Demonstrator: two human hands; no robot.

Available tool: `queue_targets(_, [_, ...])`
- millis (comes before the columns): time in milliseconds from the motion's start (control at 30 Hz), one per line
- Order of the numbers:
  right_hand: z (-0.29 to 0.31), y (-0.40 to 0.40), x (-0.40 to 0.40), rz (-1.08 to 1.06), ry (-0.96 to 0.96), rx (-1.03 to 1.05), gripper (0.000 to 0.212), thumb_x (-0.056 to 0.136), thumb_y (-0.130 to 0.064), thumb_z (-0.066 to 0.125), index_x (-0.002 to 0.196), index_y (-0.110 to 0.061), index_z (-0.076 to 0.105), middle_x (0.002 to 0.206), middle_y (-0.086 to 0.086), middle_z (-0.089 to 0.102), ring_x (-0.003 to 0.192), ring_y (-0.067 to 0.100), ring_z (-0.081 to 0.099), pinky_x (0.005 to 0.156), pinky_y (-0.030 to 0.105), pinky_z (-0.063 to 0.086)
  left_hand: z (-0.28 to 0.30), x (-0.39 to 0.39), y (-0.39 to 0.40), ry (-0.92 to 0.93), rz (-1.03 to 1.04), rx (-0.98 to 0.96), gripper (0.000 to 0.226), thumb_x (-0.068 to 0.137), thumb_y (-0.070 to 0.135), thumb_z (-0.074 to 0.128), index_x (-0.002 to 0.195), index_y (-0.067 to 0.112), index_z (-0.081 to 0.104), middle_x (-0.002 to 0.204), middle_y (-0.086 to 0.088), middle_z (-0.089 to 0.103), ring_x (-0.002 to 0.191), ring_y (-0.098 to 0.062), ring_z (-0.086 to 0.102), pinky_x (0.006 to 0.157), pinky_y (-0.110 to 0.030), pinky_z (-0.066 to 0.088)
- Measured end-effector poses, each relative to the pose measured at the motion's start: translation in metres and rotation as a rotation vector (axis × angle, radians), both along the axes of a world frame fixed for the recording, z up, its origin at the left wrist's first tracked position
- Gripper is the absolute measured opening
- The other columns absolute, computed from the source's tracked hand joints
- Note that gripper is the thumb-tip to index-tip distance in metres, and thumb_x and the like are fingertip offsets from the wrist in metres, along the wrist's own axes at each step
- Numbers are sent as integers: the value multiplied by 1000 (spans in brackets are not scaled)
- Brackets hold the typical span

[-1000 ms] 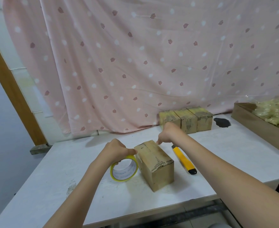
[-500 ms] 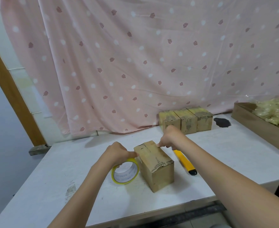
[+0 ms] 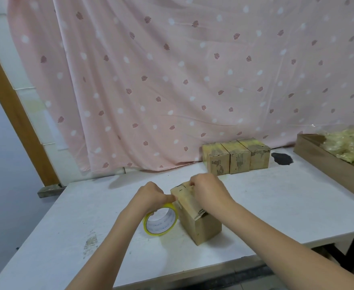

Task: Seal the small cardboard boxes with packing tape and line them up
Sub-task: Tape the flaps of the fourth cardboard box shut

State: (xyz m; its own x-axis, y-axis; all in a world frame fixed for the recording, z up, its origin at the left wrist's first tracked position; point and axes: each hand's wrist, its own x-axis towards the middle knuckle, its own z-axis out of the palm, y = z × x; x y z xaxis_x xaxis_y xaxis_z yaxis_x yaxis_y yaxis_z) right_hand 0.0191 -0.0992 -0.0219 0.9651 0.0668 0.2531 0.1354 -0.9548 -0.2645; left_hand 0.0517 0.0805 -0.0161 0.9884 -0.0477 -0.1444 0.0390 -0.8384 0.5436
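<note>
From the head view I see the small cardboard box (image 3: pixel 195 216) near the tabletop's (image 3: pixel 276 206) front edge, my left hand (image 3: pixel 151 196) gripping the yellow tape roll (image 3: pixel 161 221) just beside it to feed tape. My right hand (image 3: pixel 208 190) rests curled on the box's top, apparently pressing the strip down. Three taped boxes (image 3: pixel 236 159) line the back edge.

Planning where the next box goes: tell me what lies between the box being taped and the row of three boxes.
Only bare white table, per the head view, between the box being taped and the row of three boxes.
</note>
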Motion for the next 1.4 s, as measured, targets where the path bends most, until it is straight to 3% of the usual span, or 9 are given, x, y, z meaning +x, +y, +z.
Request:
queue_targets(33, [-3, 2, -4, 67, 14, -6, 13, 89, -8, 49, 87, -8, 62, 82, 7, 59, 84, 30, 57, 55, 32, 41, -1, 0, 0, -2, 2, 3, 56, 79, 44, 75, 54, 16, 35, 51, -2, 39, 40, -20, 43, 50, -22, 35])
queue_targets(100, [-13, 1, -12, 183, 73, -27, 29, 100, -36, 43, 97, -11, 59, 98, 6, 57, 96, 30, 56, 63, 32, 37, -2, -1, 1, -8, 8, 3, 54, 80, 44, 75, 55, 16, 36, 51, -2, 40, 39, -19, 43, 48, -21, 34])
queue_targets(167, [-22, -6, -17, 241, 125, -88, 51, 102, -50, 32, 129, -12, 52, 137, 1, 49, 129, 25, 45, 95, 36, 42, -2, -1, 0, -6, 8, -4, 54, 80, 43, 74, 55, 16, 36, 51, -3, 41, 37, -18, 43, 47, -20, 33])
queue_targets(233, [-22, -13, -24, 257, 144, -102, 65, 103, -54, 25, 152, -13, 30, 162, -2, 22, 149, 15, 16, 119, 31, 18, -3, -2, 0, -7, 10, -11, 54, 80, 44, 74, 55, 15, 36, 51, -3, 41, 36, -18, 43, 46, -20, 33])
queue_targets(433, [-6, -10, -33, 225, 120, -147, 71, 102, -57, 21, 154, -8, 25, 163, 5, 18, 151, 16, 11, 120, 30, 10, -4, -3, -1, -19, 4, -19, 53, 81, 42, 74, 54, 15, 37, 48, -1, 39, 38, -20, 44, 46, -21, 34])
queue_targets(600, [-1, 3, -29, 332, 131, -111, 55, 101, -56, 32, 139, -18, 41, 147, -1, 41, 142, 20, 26, 106, 44, 41, -4, -6, -1, -31, 9, -42, 52, 80, 39, 72, 53, 16, 34, 47, 0, 35, 38, -19, 42, 45, -20, 32])
queue_targets(767, [-12, -1, -31, 326, 107, -161, 74, 99, -58, 36, 158, -19, 15, 165, -5, 10, 151, 10, 4, 118, 24, 10, -15, -10, 5, -59, 14, -113, 61, 82, 48, 72, 52, 19, 28, 49, 2, 25, 45, -20, 37, 48, -25, 28])
queue_targets(1033, [-20, -4, -25, 327, 74, -160, 68, 100, -48, 38, 158, -23, 13, 165, -9, 7, 150, 6, 2, 111, 15, 1, -30, -21, 28, -198, -31, -346, 61, 89, 47, 68, 58, 21, 22, 60, 1, 18, 56, -14, 20, 53, -28, 18])
queue_targets(1400, [-30, -5, -19, 275, 84, -118, 64, 98, -45, 35, 158, -29, 16, 164, -13, 9, 151, 7, 5, 119, 28, 18, -33, -22, 33, -252, -15, -159, 69, 80, 50, 75, 54, 21, 18, 54, 4, 13, 51, -14, 17, 49, -28, 14])
